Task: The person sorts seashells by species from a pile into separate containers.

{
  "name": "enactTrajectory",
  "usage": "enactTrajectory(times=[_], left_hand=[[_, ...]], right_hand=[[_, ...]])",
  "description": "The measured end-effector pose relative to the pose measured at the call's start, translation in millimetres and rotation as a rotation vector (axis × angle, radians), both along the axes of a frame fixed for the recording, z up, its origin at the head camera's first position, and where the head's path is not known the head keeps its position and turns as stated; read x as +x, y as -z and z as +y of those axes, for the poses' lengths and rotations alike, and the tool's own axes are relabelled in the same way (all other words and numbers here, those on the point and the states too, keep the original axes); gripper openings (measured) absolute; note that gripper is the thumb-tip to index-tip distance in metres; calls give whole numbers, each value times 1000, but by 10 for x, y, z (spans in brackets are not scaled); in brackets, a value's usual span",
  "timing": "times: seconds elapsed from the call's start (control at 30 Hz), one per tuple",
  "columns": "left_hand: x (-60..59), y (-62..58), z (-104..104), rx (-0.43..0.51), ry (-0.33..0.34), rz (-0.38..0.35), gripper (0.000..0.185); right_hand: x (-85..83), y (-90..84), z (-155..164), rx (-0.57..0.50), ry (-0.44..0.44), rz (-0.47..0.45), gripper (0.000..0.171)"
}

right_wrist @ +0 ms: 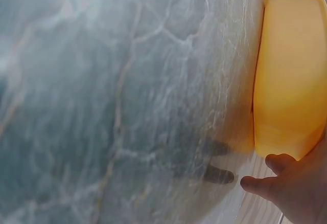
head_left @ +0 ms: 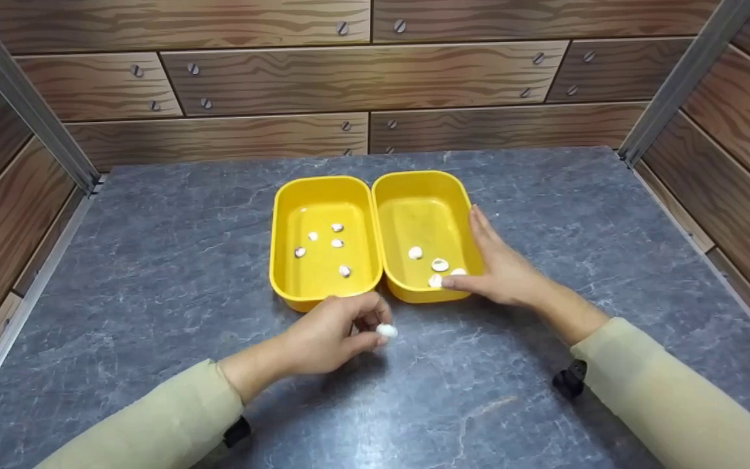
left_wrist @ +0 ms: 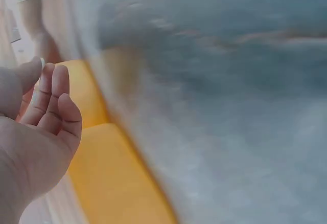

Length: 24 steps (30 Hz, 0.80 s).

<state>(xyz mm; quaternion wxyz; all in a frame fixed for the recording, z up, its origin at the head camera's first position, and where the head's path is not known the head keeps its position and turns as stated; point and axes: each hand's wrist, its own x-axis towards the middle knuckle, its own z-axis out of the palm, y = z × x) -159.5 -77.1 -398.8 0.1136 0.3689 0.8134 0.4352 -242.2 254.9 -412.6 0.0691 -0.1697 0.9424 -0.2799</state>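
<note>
- The left hand (head_left: 326,335) pinches a small smooth white shell (head_left: 386,331) at its fingertips, just near of the left glossy yellow plastic tub (head_left: 323,241).
- The right hand (head_left: 502,270), fingers straight, rests against the right yellow tub (head_left: 424,231) on the grey marbled tabletop (head_left: 166,260).

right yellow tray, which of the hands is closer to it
Right. The right hand rests against the right yellow tray, touching its near right corner. The left hand is just in front of the trays on the table, pinching a small white piece.
</note>
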Motion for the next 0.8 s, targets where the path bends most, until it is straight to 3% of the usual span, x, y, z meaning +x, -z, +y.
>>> enactTrajectory(times=[0.17, 0.33, 0.57, 0.8], left_hand=[[-55, -247, 47, 55, -11, 22, 8], [-225, -425, 81, 98, -62, 36, 8], [-520, -614, 133, 93, -131, 69, 9], [-772, -702, 237, 48, -200, 1, 16]], right_hand=[[0, 4, 0, -5, 2, 2, 131], [-3, 6, 0, 1, -2, 3, 131], [-1, 1, 0, 12, -1, 0, 132], [-3, 3, 0, 6, -2, 2, 132]])
